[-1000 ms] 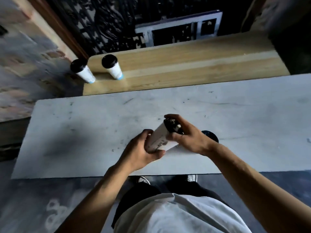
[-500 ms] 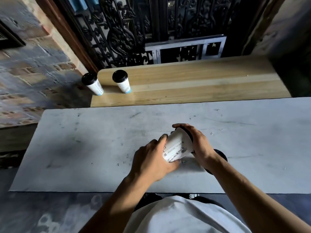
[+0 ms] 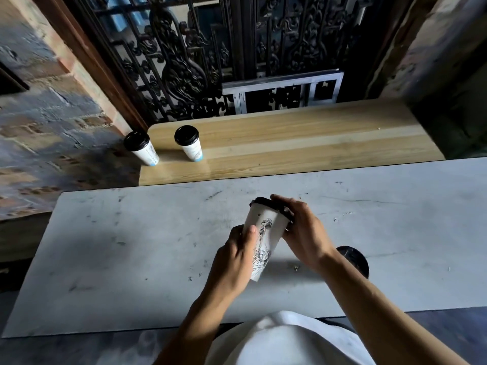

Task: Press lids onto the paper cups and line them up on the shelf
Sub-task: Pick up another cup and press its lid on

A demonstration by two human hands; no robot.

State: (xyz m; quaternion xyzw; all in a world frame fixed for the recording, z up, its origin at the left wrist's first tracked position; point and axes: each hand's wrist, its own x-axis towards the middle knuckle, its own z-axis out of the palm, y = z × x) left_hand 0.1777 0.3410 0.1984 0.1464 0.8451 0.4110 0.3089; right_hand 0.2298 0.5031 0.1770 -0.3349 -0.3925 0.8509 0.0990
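A white paper cup (image 3: 263,238) with a black line drawing leans over the grey table (image 3: 131,246), its base near the surface. My left hand (image 3: 234,259) grips its lower body. My right hand (image 3: 303,233) is closed over the black lid (image 3: 266,202) on its rim. Another black lid (image 3: 354,260) lies on the table, partly hidden behind my right wrist. Two lidded white cups (image 3: 144,148) (image 3: 190,143) stand upright at the left end of the wooden shelf (image 3: 316,143).
An ornate black metal grille (image 3: 210,61) and a grey metal frame (image 3: 284,88) rise behind the shelf. A brick wall (image 3: 39,114) runs along the left. The leftmost cup stands at the shelf's very left edge.
The cup has tipped from lying nearly sideways to more upright, lid end up and away from me. My view has lifted, showing more of the grille. Both hands keep hold.
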